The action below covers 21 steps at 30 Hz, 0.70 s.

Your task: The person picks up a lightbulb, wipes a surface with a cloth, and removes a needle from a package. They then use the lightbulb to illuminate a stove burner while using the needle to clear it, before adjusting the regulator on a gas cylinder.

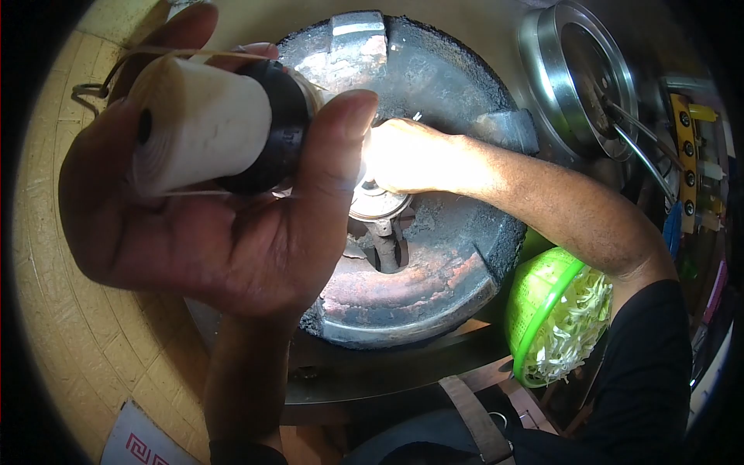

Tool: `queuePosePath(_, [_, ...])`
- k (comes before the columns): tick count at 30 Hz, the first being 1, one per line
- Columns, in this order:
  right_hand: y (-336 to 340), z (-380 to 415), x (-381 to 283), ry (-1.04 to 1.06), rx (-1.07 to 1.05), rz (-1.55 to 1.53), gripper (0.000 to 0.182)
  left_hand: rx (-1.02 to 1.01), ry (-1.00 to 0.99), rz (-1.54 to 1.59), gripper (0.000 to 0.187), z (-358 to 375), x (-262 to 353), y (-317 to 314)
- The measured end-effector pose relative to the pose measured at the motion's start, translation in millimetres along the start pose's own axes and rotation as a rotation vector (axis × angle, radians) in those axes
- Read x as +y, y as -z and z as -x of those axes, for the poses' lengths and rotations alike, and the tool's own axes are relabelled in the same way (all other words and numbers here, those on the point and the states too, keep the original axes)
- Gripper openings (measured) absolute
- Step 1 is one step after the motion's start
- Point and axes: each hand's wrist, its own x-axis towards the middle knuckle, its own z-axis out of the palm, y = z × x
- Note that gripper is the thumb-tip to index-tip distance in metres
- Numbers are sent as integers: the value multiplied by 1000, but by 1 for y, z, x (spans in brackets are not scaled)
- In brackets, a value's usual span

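Observation:
My left hand (232,252) is raised close to the camera, its fingers and thumb wrapped round a flashlight (213,124). The flashlight has a white cylindrical body, a black ring and thin bands along its sides; its far end faces away from me. Bright light falls on my right hand (403,159), which is closed over the round metal burner (380,205) in the middle of a large blackened stove ring (418,302). Glare washes out the right fingers, and the left hand partly covers them, so what they grip is hidden.
A green basket (535,310) of shredded cabbage (570,333) stands at the lower right, near my right elbow. Behind it are a steel pot (546,77) with utensils in it and a wooden strip (686,163) with knobs. Yellow tiles (58,225) line the left side.

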Motion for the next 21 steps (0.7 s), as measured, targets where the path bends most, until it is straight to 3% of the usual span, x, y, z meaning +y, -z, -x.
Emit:
queuePosePath(12, [7,3,-6,-91,-32,-123,31,-10,8,-12,63,0,1,1])
queuePosePath(21, [0,0,0,-15,-23,-17,32,26,0,29,59,0,2,-4])
